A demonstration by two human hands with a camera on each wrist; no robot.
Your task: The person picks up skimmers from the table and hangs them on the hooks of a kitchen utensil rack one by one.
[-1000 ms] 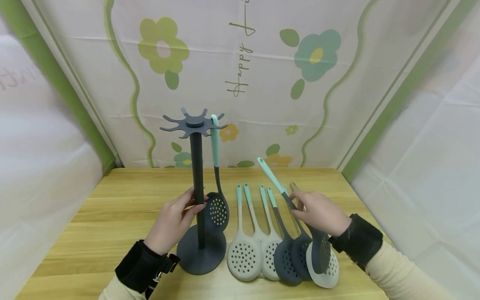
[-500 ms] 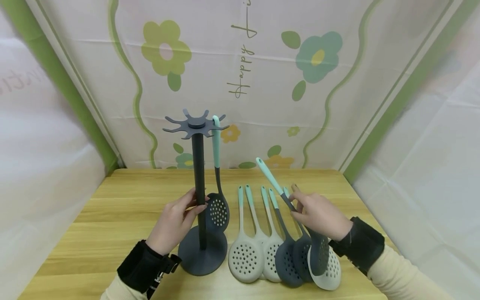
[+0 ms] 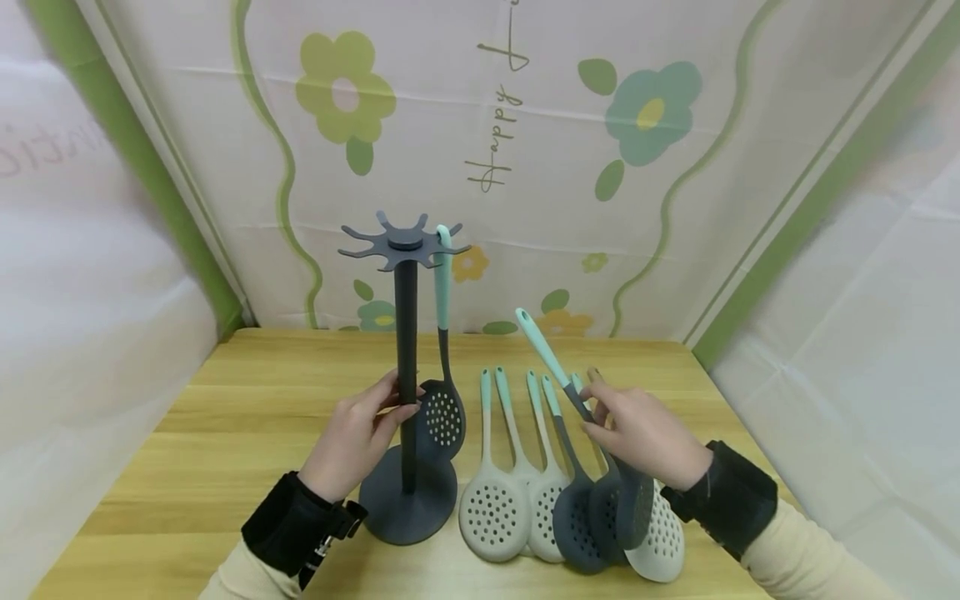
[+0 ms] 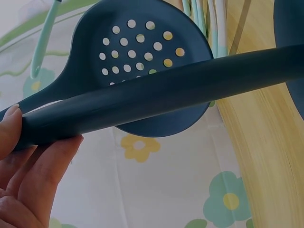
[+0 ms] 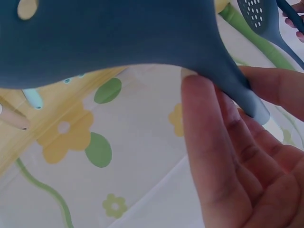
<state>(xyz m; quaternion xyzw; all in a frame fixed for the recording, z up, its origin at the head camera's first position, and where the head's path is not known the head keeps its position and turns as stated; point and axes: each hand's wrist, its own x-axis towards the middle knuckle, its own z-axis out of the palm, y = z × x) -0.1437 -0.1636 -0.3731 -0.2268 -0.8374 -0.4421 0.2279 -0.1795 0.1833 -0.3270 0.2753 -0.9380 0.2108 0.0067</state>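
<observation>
My left hand [image 3: 348, 437] grips the dark post [image 4: 166, 88] of an upright utensil stand. The stand has a round base [image 3: 408, 517] and a hooked top ring [image 3: 405, 242]. From one hook hangs a dark slotted skimmer [image 3: 442, 417], its mint handle up, just right of the post. Over on the right, my right hand [image 3: 648, 433] pinches another dark skimmer [image 5: 118, 38] by its neck. Its mint handle [image 3: 542, 343] slants up toward the left. The perforated head hangs below the hand, overlapping the utensils on the table in the head view.
A row of slotted utensils lies on the wooden table [image 3: 247, 400], handles pointing away. It includes a pale grey skimmer [image 3: 493, 517], a dark skimmer [image 3: 581, 525] and a pale perforated one [image 3: 663, 537] at the right end. A flower-printed cloth [image 3: 420, 125] rises behind.
The right hand and its skimmer have shifted slightly left toward the stand, the head covering more of the dark skimmer beneath. My left hand keeps its grip on the post. The head view has shifted slightly.
</observation>
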